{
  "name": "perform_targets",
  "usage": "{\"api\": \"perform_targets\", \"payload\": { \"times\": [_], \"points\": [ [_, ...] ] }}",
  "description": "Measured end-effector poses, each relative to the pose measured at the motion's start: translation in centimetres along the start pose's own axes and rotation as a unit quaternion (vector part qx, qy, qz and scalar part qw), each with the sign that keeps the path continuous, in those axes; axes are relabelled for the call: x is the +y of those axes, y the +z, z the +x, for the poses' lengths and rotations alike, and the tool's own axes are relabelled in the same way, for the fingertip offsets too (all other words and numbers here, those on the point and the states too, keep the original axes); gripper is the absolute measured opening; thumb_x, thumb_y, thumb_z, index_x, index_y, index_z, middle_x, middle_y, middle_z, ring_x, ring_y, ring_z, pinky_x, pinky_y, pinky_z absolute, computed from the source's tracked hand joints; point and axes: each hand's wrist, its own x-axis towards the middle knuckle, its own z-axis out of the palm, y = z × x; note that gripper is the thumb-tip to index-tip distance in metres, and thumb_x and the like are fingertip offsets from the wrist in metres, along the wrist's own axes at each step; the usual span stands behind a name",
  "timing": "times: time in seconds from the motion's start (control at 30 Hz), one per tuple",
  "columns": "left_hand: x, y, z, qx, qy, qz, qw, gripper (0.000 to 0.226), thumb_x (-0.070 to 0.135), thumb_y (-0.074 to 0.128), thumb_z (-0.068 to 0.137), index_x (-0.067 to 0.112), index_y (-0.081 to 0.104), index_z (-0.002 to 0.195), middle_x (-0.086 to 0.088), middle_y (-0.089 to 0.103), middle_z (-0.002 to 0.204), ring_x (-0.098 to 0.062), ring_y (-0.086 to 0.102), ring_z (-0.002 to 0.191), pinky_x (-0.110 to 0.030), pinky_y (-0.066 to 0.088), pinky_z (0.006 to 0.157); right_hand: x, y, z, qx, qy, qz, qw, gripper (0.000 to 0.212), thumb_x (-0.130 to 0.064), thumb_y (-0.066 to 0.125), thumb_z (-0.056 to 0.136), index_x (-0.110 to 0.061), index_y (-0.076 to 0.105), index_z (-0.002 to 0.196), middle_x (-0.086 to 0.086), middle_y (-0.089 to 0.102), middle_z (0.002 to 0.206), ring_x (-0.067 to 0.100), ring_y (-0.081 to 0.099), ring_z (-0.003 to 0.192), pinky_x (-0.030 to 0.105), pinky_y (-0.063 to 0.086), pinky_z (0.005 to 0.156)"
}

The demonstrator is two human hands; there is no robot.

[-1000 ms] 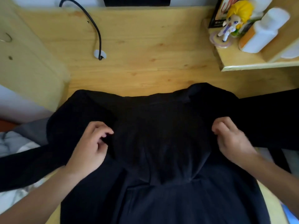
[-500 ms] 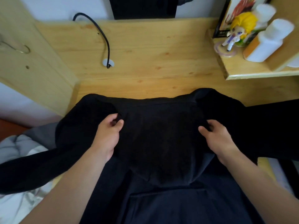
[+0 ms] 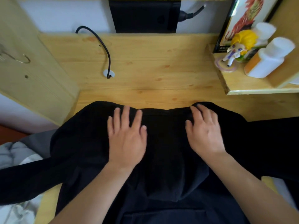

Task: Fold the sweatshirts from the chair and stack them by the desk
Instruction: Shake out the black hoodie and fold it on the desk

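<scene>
A black hooded sweatshirt (image 3: 165, 151) lies spread on the wooden desk (image 3: 145, 70), its hood folded down over the body and a front pocket near the bottom edge. One sleeve runs off to the left, the other to the right. My left hand (image 3: 127, 135) lies flat on the cloth near the top left of the hood, fingers straight and spread. My right hand (image 3: 204, 130) presses flat near the top right, fingers reaching the sweatshirt's far edge. Neither hand grips the cloth.
A black cable (image 3: 103, 49) drops into a grommet (image 3: 108, 73) at the desk's back left. A raised shelf (image 3: 252, 88) on the right holds a yellow-haired figurine (image 3: 237, 47) and white bottles (image 3: 271, 59). A wooden cabinet side (image 3: 29, 70) stands left; grey bedding (image 3: 14, 154) lies below it.
Both hands let go of the pinched cloth, moved forward toward the far edge and now lie flat on the sweatshirt. The camera tilted up, showing more of the desk's back.
</scene>
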Motion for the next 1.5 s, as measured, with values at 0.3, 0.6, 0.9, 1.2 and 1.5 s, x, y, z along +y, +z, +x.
{"api": "perform_targets", "payload": {
  "times": [0.3,0.6,0.9,1.2,1.5],
  "points": [
    [-1.2,2.2,0.4,-0.173,-0.067,0.049,0.982,0.072,0.071,0.013,0.099,0.04,-0.004,0.161,-0.005,-0.002,0.172,-0.027,0.0,0.158,-0.049,0.019,0.124,1.8,3.2,4.3,-0.213,0.039,-0.108,0.97,0.063,-0.049,0.01,0.103,-0.024,0.011,0.161,0.004,-0.002,0.169,0.028,-0.009,0.154,0.055,0.002,0.124],
    [-6.0,1.0,-1.0,-0.186,-0.063,-0.038,0.98,0.058,0.06,0.012,0.105,0.046,0.006,0.16,0.004,-0.006,0.172,-0.018,-0.007,0.158,-0.046,0.006,0.128,-6.8,6.1,-3.1,-0.202,-0.059,-0.086,0.974,0.065,-0.056,0.0,0.102,-0.026,-0.001,0.159,0.006,-0.005,0.168,0.027,-0.009,0.155,0.048,0.003,0.126],
    [-18.6,0.0,-12.2,-0.146,-0.073,0.045,0.986,0.069,0.066,0.02,0.1,0.031,0.034,0.158,-0.009,0.029,0.166,-0.034,0.025,0.154,-0.055,0.025,0.121,-4.6,4.2,-2.2,-0.219,-0.034,-0.101,0.97,0.072,-0.061,0.009,0.094,-0.032,0.018,0.159,-0.002,0.005,0.169,0.018,-0.004,0.155,0.042,-0.002,0.126],
    [-14.6,-2.0,-2.7,-0.109,0.122,0.023,0.986,0.063,0.049,0.028,0.106,0.017,0.027,0.16,-0.007,0.017,0.17,-0.028,0.007,0.158,-0.048,0.013,0.127,-18.7,5.6,-0.7,-0.158,-0.035,0.01,0.987,0.077,-0.055,0.038,0.099,-0.023,0.004,0.161,-0.004,0.001,0.168,0.02,-0.005,0.155,0.043,0.002,0.126],
    [-19.0,1.7,4.8,-0.225,0.013,0.03,0.974,0.074,0.066,0.008,0.101,0.029,-0.016,0.161,-0.002,-0.024,0.168,-0.024,-0.021,0.155,-0.046,-0.004,0.127,-15.8,8.0,-3.0,-0.222,-0.088,-0.068,0.969,0.073,-0.062,0.025,0.099,-0.03,0.001,0.16,-0.008,-0.005,0.168,0.018,-0.015,0.154,0.041,-0.007,0.125]
  ]
}}
